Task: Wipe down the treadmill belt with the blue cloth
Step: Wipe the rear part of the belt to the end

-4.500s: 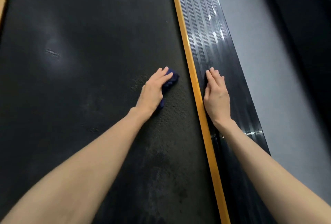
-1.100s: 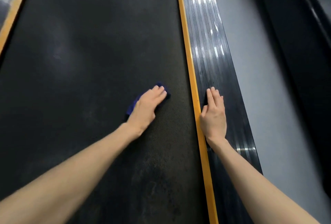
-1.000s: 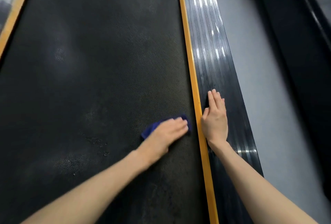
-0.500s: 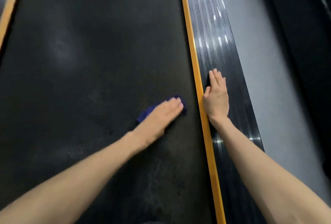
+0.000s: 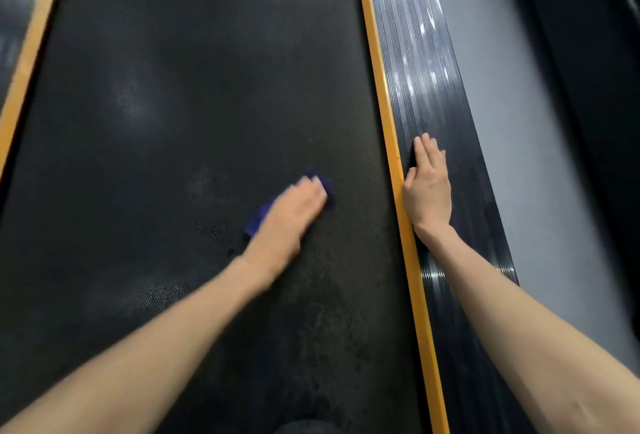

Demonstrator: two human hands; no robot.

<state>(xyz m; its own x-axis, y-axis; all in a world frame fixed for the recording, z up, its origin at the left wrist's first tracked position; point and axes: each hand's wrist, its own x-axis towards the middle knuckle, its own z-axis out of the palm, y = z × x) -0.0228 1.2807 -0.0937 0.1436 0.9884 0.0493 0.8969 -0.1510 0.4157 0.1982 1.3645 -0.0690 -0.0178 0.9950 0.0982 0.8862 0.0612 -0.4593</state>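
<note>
Blue cloth: lies flat on the treadmill belt, right of its middle and near the yellow strip. It is mostly covered, with one edge showing on the left of the hand and a corner past the fingertips.
Left hand: palm down on the cloth, fingers stretched over it and pressing rather than wrapped round it. The hand is blurred, so finer detail is lost.
Treadmill belt: dark and textured, with pale smudges and damp-looking specks near the cloth.
Yellow strip: runs along the belt's right edge, between the two hands.
Right hand: flat on the ribbed side rail, fingers straight and together, holding nothing; its thumb edge lies against the strip.
Floor: grey, beyond the rail.
Far left: a second yellow strip borders the belt.
</note>
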